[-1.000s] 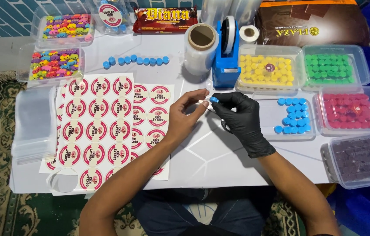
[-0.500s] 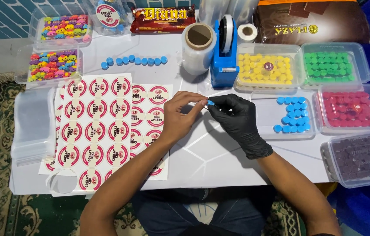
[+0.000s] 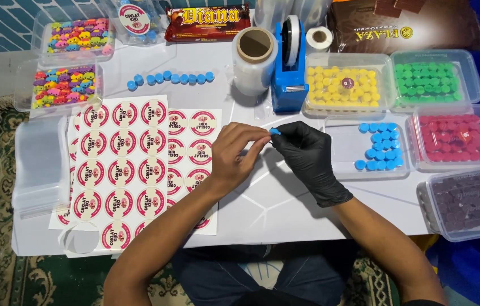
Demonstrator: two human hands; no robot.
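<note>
- Blue candy piece [image 3: 274, 131] sat pinched between the gloved right hand [image 3: 307, 158] and bare left hand [image 3: 233, 156]; a second earlier it was held slightly higher.
- Both hands had lowered toward the white table [image 3: 285, 198]; wrapping seemed underway.

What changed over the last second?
Little: both hands drifted slightly down toward the person. The gloved right hand pinches the blue piece as before, with the bare left hand meeting it at the fingers. Sticker sheets, tape dispenser and candy containers did not move.
</note>
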